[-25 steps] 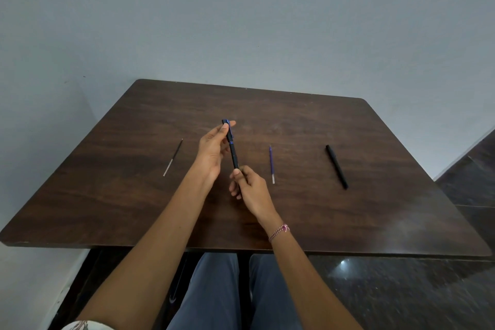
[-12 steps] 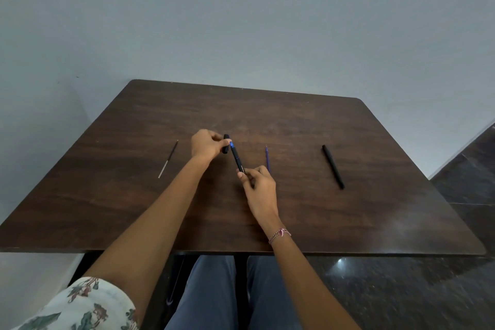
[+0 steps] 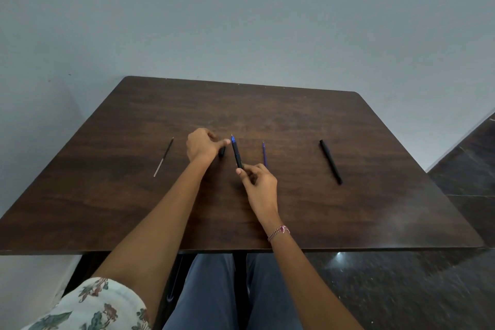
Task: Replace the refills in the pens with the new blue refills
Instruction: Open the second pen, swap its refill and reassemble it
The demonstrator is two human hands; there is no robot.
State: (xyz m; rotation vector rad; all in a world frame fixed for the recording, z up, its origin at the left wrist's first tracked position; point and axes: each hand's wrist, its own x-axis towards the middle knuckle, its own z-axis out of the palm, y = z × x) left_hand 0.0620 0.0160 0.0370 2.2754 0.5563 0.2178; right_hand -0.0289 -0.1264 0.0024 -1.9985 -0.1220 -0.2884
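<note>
The right grip [image 3: 258, 182] pinches the near end of a slim black pen [image 3: 237, 155] between thumb and curled fingertips. The barrel is a smooth, matte cylinder running away from that grip to a blue collar and a fine metal point. Whether the pen rests on the worktop [image 3: 375, 209] or hangs just above it cannot be told. The left grip [image 3: 202, 146] lies just left of the pen's tip, its fingers curled round a short black cap [image 3: 221, 152]. Only the cap's blunt near end shows below the thumb, and the rest is hidden in the fist. Just beyond the right grip and a little to its right lies a thin blue refill [image 3: 264, 154], straight as a wire, with its near end covered by the knuckles. Well to the right of that grip a second black pen [image 3: 331, 161] lies capped and slanted. To the left of the left grip lies a spent refill [image 3: 164, 157], dark along its far part and pale at the near end. The worktop is dark brown with a streaked wood grain, a dull sheen and rounded far corners. A braided bracelet [image 3: 278, 232] circles the right wrist, and a flower-printed sleeve [image 3: 88, 305] is cut off at the bottom edge.
</note>
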